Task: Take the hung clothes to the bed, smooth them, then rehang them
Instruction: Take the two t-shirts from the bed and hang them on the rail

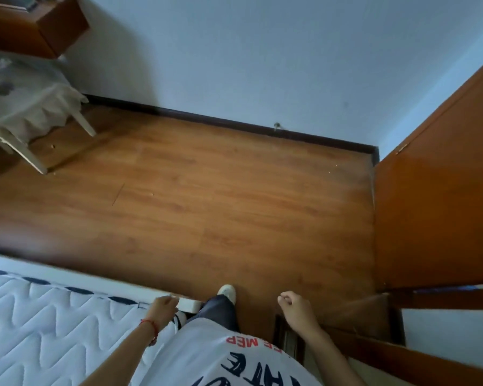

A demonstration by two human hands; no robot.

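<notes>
Below, your wooden floor runs to a pale wall, the quilted bed at your left. Your left hand and right hand hang loosely curled, holding nothing.

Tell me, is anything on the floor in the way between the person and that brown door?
Nothing visible blocks it. The wooden floor lies bare from the shoe to the brown door. The chair stands far off by the wall. Both hands, left and right, hold nothing, and no hung clothes are in view.
</notes>
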